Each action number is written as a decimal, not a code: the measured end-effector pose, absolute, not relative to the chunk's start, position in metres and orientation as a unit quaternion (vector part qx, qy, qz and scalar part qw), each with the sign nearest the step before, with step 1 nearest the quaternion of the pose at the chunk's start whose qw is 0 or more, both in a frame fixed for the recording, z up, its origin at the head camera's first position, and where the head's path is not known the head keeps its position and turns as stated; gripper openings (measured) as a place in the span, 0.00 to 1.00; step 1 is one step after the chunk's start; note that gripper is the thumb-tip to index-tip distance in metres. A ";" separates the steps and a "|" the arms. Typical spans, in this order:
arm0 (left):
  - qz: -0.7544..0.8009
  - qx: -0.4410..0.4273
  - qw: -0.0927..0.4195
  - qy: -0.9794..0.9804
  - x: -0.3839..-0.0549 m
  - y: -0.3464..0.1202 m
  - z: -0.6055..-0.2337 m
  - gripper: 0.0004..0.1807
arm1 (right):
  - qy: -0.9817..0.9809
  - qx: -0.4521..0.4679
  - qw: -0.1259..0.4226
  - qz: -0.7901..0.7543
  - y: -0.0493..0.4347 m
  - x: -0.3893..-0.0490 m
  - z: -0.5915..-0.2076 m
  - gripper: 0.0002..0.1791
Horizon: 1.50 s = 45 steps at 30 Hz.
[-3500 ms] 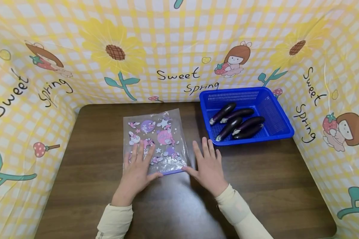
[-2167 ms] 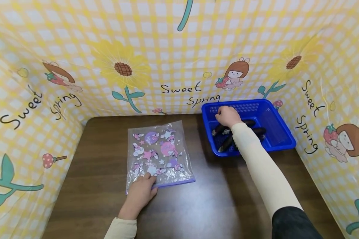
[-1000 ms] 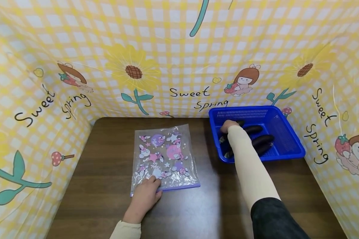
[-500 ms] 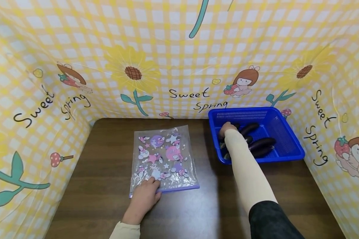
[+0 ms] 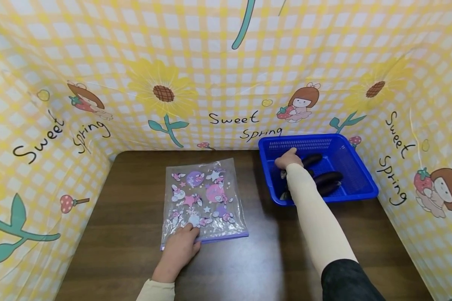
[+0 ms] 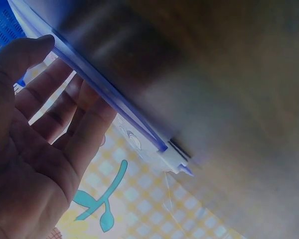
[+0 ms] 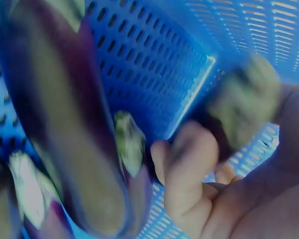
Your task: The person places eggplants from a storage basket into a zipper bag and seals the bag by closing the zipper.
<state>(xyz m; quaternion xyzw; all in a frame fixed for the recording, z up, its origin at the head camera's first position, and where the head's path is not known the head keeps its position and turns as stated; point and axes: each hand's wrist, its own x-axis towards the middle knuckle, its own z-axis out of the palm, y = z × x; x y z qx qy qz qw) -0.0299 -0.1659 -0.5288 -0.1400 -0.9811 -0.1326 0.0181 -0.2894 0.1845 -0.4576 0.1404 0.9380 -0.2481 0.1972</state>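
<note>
My left hand (image 5: 178, 251) rests on the near-left part of a clear printed plastic zip bag (image 5: 207, 194). In the left wrist view its fingers (image 6: 89, 124) are loosely bent against the purple zip strip (image 6: 104, 87), thumb beside it. Inside the blue basket (image 5: 365, 194), at its left side, my right hand (image 5: 289, 159) grips an eggplant. The right wrist view shows this eggplant's blurred green cap (image 7: 249, 102) within the curled fingers (image 7: 187, 169); the rest is mostly hidden. Other dark purple eggplants (image 5: 328, 178) lie in the basket, partly behind the right forearm.
The brown wooden table (image 5: 120, 234) carries the bag at the middle and the basket at the back right. A yellow checked cloth (image 5: 211, 75) with flower prints walls off the back and both sides. The basket has slotted walls (image 7: 134, 55).
My right hand has gone from the table beside the bag into the basket and taken hold of an eggplant, now slightly raised. The left hand slid back to the zip edge and has stayed there.
</note>
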 end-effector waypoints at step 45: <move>-0.138 -0.160 0.057 -0.976 -0.027 -0.168 -0.528 0.12 | 0.975 0.061 0.063 -0.206 0.185 -0.242 -0.412 0.40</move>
